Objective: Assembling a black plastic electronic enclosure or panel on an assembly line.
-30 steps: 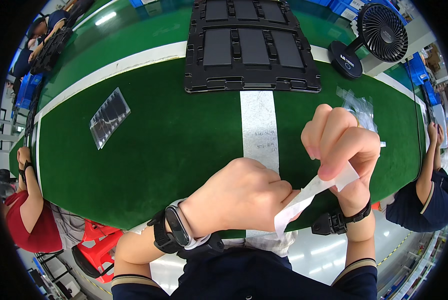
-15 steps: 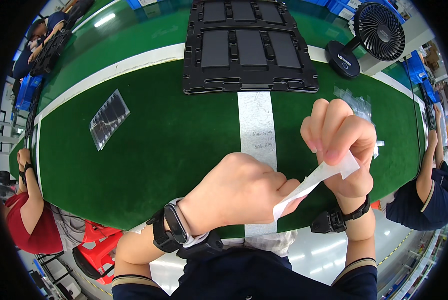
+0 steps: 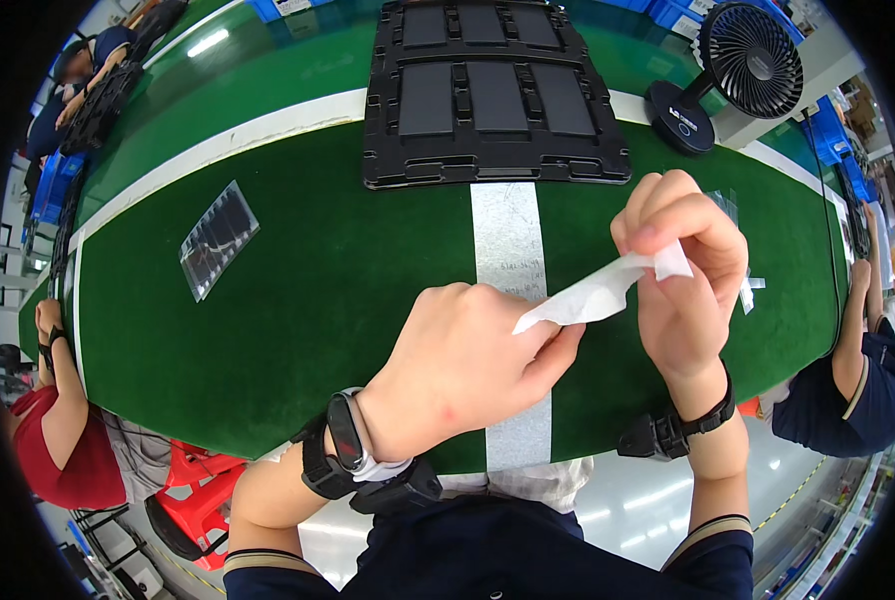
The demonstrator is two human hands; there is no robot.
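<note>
A thin strip of white paper or tissue (image 3: 593,294) slants between my hands. My right hand (image 3: 690,270) is closed, pinching the strip's upper end between thumb and fingertips. The strip's lower, pointed end lies across the index finger of my left hand (image 3: 473,350). That hand is closed with its back up, its thumb pressed near the index finger. What the curled left fingers hold, if anything, is hidden beneath the hand. Both hands are above the green tabletop (image 3: 308,330), over a pale grey strip (image 3: 508,225) with handwriting.
A black moulded tray (image 3: 498,170) with dark flat rectangular pieces is at the far middle. A black fan (image 3: 753,65) stands far right. A clear bag with dark pieces (image 3: 220,240) lies left. Clear plastic bits (image 3: 751,290) lie beyond my right hand. Other people work at both sides.
The white strip has swung upward and now lies flatter, its lower end moved up and left over my left index finger. My right hand has shifted slightly up; my left hand has turned.
</note>
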